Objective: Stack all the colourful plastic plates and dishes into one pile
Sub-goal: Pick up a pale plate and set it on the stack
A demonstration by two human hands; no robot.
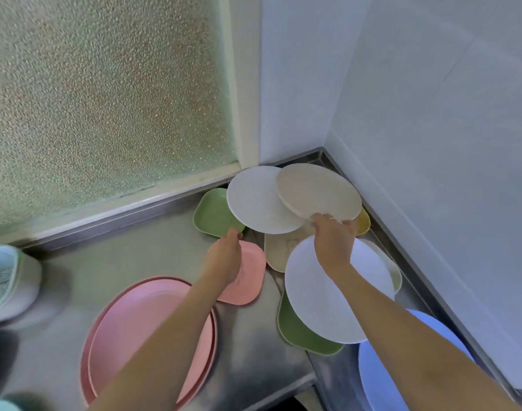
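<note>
At your right fingertips, a beige round plate (319, 191) is pinched by its near edge: your right hand (332, 238) curls over the rim, and the plate tilts up and away toward the corner where the walls meet. It overlaps a white round plate (255, 200) just to its left, which also looks raised off the steel counter (141, 256). Your left hand (225, 256) reaches forward with fingers loosely curled, tips at or near the edge of a green square dish (212, 213); whether they touch is hard to tell, and nothing is gripped. Beneath that hand lies a small pink square dish (249, 280). Under your right wrist sits another white plate (328, 304) over a green dish (298, 330), with a beige dish (279, 247) behind and a yellow one (363, 222) peeking out. Nearest you on the left, stacked large pink plates (135, 321) look the likeliest base; they lie back and left of the held plate, closer to your left arm. A blue plate (381, 372) sits bottom right.
</note>
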